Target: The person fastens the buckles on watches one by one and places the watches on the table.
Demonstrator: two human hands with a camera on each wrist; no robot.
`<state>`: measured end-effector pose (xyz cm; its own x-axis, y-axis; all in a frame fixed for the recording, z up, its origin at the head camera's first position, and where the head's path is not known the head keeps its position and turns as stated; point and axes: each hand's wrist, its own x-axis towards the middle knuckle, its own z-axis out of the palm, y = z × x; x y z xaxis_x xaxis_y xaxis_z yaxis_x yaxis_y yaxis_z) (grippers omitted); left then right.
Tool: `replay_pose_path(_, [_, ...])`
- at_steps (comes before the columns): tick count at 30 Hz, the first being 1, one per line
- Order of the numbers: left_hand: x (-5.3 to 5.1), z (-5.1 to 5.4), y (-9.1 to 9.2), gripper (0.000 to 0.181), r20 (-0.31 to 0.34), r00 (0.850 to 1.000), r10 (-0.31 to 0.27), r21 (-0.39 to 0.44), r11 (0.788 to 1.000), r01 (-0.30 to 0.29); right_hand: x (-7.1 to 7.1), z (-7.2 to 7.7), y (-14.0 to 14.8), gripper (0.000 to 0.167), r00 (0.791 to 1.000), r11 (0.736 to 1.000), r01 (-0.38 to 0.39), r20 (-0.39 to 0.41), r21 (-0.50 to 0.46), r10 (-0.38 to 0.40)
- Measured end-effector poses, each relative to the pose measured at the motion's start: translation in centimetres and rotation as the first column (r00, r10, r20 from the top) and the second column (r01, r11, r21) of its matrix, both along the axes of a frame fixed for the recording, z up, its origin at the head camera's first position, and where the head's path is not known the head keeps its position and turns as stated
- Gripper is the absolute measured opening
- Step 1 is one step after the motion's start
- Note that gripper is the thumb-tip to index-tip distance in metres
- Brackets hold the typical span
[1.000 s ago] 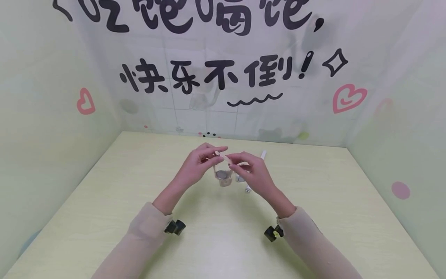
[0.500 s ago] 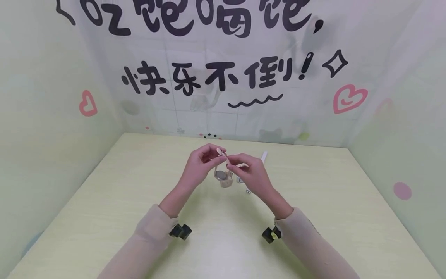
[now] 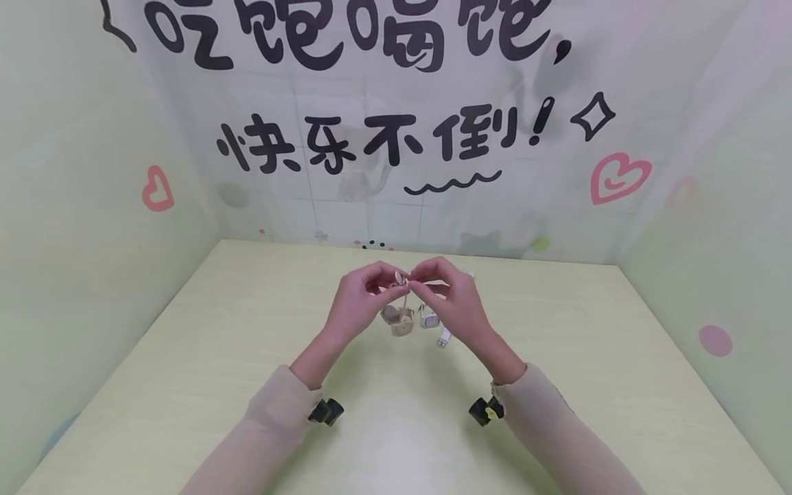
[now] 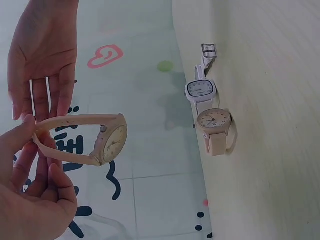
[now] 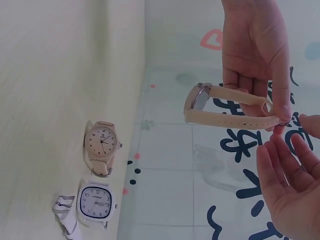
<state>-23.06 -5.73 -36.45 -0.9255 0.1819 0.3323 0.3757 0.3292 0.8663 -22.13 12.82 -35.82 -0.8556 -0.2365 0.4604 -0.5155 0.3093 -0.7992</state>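
A beige wristwatch [image 4: 112,143] hangs in the air between both hands, its strap ends together in a loop. My left hand [image 3: 355,302] pinches the strap ends between thumb and fingers. The right hand [image 3: 450,297] meets it from the other side, thumb and fingertips at the same strap end, where overlap partly hides the exact grip. In the right wrist view the holes in the held strap [image 5: 235,121] and the metal caseback show. Below, a second beige wristwatch [image 5: 102,142] lies on the table, beside a white wristwatch [image 5: 96,202] with a squarish face.
The pale wooden table [image 3: 396,426] runs back to a printed wall sheet [image 3: 371,213] with black characters and pink hearts. Side sheets [image 3: 80,206] flank the table left and right. A small dark camera [image 3: 326,411] sits at the left wrist.
Both hands have come closer together at the strap, the right one shifting left and slightly up. The held watch has swung a little, and more of the white watch shows below.
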Motion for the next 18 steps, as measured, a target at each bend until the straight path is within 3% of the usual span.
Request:
replay_pose_path(9, [-0.17,0.38,0.46,0.022,-0.093,0.994,0.062,-0.142,0.987,-0.075,-0.4,0.56,-0.39,0.019,0.999,0.994,0.028,-0.044,0.103,-0.024])
replay_pose_path(18, [-0.22,0.7,1.01,0.009,-0.169,0.983,0.069,-0.324,0.938,-0.122,-0.81,0.37,-0.79,0.017,0.992,0.968,0.097,-0.097,0.232,-0.076])
